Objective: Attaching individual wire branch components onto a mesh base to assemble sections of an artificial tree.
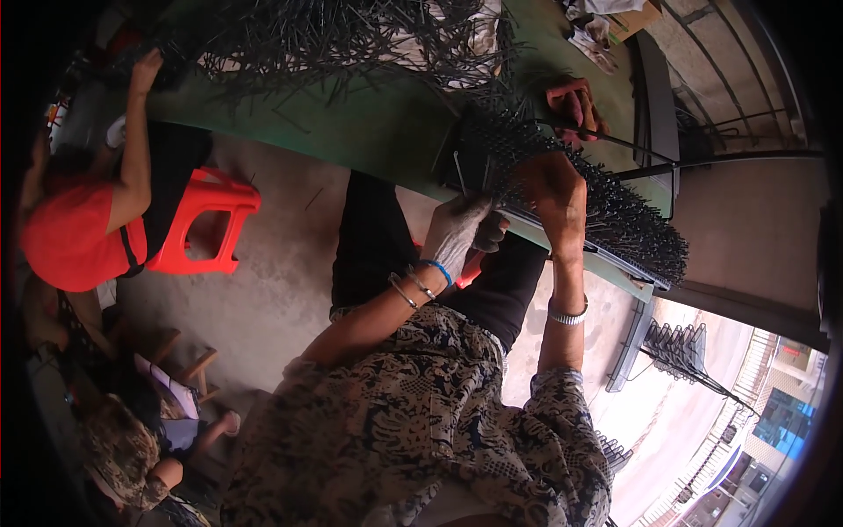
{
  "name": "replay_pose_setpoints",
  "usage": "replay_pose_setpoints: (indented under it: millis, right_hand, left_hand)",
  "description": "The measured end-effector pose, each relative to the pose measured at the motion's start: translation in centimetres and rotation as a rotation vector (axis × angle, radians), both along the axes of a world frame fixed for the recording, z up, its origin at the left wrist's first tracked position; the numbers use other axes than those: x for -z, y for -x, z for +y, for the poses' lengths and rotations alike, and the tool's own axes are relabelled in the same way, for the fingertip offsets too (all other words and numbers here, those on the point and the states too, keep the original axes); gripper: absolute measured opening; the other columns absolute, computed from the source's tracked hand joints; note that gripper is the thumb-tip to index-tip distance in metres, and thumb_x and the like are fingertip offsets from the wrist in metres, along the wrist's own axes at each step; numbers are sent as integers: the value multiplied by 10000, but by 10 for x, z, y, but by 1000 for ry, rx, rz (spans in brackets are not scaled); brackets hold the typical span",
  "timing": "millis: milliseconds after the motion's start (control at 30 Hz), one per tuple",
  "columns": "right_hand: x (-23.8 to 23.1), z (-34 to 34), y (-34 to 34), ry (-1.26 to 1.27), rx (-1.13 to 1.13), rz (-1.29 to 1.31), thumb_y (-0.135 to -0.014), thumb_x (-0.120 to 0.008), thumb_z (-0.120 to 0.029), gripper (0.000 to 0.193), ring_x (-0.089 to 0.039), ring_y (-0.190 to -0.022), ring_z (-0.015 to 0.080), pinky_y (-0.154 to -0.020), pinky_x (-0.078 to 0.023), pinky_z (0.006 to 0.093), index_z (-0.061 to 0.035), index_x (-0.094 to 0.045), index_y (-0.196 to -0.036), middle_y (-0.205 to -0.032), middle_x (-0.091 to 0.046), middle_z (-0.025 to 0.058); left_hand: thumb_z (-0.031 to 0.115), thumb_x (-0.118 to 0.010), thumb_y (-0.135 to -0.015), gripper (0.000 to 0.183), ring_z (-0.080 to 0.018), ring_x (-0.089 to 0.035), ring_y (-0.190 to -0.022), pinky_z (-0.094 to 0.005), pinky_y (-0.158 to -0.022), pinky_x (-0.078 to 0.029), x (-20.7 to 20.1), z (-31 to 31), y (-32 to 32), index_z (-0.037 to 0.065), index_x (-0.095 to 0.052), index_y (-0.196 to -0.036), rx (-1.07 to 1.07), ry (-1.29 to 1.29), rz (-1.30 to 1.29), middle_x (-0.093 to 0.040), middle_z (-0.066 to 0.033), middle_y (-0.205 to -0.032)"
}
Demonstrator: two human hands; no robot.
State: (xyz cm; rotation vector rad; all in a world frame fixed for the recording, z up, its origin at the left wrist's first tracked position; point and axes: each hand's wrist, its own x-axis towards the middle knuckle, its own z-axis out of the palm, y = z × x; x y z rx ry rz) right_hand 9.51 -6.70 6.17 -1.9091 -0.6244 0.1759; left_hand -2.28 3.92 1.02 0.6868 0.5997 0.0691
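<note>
My left hand (pixel 458 230) wears a pale glove with dark fingertips, and its fingers are closed. A thin metal rod (pixel 457 169) sticks up out of that grip. To its right, my right hand (pixel 558 200) is bare and curled at the near side of a dense rack of short black rods (pixel 619 211). What its fingertips pinch, if anything, is hidden and dark. A pale metal edge (pixel 606 255) runs along the front of the rack. Just above the left hand is a dark box-like block (pixel 470 162) at the table edge.
A large heap of thin black rods (pixel 351 44) covers the far part of the green table (pixel 290 127). A reddish cloth (pixel 575 105) lies behind the rack. At left, a co-worker in red (pixel 75 233) sits near a red stool (pixel 211 220). Black hangers (pixel 676 347) hang at right.
</note>
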Motion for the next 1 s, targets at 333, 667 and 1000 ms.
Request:
replay_pose_setpoints:
  millis: [333, 667, 1000]
  right_hand:
    - [11, 18, -34, 86, 386, -630, -921, -613, -94, 91, -614, -650, 149, -648, -501, 302, -85, -645, -1006, -799, -682, 111]
    - [24, 19, -41, 166, 341, -538, -929, -591, -100, 85, -635, -707, 234, -663, -507, 336, -113, -642, -995, -859, -662, 118]
    - [15, 17, -14, 242, 120, -445, -897, -629, -103, 122, -610, -826, 237, -733, -476, 333, -44, -661, -998, -923, -632, 100]
  left_hand:
    - [243, -587, -974, 272, -126, -577, -482, -232, -450, -485, 0, -2, 3, 3, -657, -1080, 36, 77, 39, -680, -121, -738]
    - [254, -595, -971, 263, -102, -537, -446, -223, -430, -442, -3, 0, 5, 14, -668, -1050, 34, 84, 65, -665, -96, -697]
    - [257, -605, -969, 265, -105, -548, -446, -225, -423, -437, -7, 3, 7, 5, -657, -1032, 23, 104, 55, -668, -100, -703]
